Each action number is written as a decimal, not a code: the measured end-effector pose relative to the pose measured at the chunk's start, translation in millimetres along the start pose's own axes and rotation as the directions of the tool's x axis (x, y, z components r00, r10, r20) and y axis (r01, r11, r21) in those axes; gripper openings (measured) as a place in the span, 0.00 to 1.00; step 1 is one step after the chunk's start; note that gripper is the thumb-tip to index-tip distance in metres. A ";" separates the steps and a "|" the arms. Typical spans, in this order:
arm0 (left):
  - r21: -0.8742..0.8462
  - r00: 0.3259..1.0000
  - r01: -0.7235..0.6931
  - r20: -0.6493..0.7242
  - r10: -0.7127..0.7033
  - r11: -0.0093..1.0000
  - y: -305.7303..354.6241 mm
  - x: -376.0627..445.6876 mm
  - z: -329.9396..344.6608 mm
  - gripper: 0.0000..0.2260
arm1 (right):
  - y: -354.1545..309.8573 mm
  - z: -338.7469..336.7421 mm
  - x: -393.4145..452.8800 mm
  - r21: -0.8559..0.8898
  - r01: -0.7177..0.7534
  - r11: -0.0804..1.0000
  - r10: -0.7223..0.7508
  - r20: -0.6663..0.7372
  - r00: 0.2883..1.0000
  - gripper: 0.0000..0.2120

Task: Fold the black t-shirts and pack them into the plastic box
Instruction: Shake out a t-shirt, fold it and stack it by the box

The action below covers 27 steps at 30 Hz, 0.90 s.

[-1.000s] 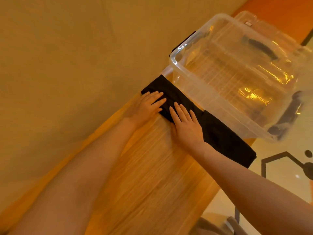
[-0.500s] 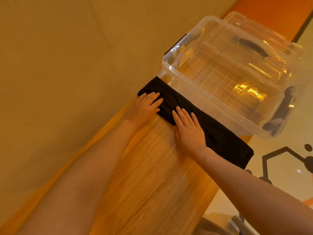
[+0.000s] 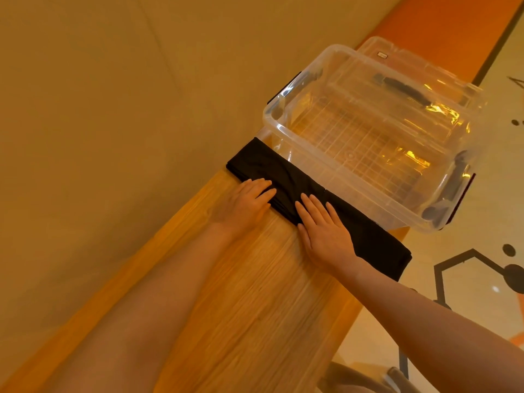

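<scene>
The black cotton t-shirt, folded into a long narrow strip, lies on the light wooden tabletop w/ its long axis running diagonally from upper left to lower right in the head view. Its far long edge sits right against the near wall of the clear rectangular plastic storage box; its lower-right end reaches the table's right edge. Box stands open on the far end of the table, nothing inside, dark handles on its short sides; a clear lid shows just behind it.

Left hand: palm down, fingers straight and close together, tips touching the strip's near edge approx. a third along from the upper-left end. Holds nothing.

Right hand: flat, palm down, fingers straight and slightly spread, pressing on top of the fabric near mid-strip; heel of the hand on the wood. No pinch, no curl.

Both forearms bare. Tan wall to the left; pale floor w/ dark hexagon lines on the right.
</scene>
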State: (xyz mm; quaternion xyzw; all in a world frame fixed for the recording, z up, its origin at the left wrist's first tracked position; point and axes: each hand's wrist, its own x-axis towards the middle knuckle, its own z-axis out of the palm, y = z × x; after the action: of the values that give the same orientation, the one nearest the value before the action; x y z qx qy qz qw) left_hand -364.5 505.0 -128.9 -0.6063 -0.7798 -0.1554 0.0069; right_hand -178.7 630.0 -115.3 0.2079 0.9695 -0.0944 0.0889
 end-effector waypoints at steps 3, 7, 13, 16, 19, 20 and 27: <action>-0.006 0.997 0.069 0.040 -0.069 0.998 8.8 1.7 -4.5 0.17 | 2.0 -3.9 2.7 -0.014 0.026 1.000 -0.025 0.018 1.000 0.32; -0.011 0.991 0.117 0.060 -0.116 0.993 23.5 -3.8 -10.8 0.17 | 5.8 -8.8 -6.5 -0.004 0.060 0.998 -0.060 0.010 0.998 0.33; -0.001 0.980 0.186 0.078 -0.185 0.983 57.5 -18.1 -21.1 0.18 | 20.8 -18.3 -27.2 0.038 0.139 0.990 -0.140 0.025 0.990 0.29; 0.004 0.961 0.271 0.056 -0.271 0.963 81.8 -25.3 -27.4 0.19 | 27.3 -26.2 -38.9 0.065 0.202 0.977 -0.204 0.030 0.978 0.29; 0.013 0.932 0.362 0.029 -0.363 0.932 113.0 -37.0 -31.2 0.20 | 36.0 -30.1 -49.9 0.040 0.289 0.956 -0.291 0.057 0.955 0.29; 0.012 0.923 0.384 0.026 -0.385 0.923 124.2 -41.3 -33.2 0.20 | 39.3 -30.9 -53.3 0.024 0.327 0.945 -0.328 0.066 0.942 0.30; 0.044 0.798 0.602 0.019 -0.603 0.797 196.6 -94.2 -45.0 0.20 | 48.2 -37.4 -73.6 -0.055 0.550 0.833 -0.544 0.097 0.834 0.39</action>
State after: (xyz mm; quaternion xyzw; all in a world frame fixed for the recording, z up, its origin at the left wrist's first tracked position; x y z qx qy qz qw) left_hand -161.2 447.3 -58.8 -0.3293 -0.9347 -0.1258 -0.0445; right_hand -97.4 652.9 -70.6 -0.0854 0.9873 -0.0846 0.1037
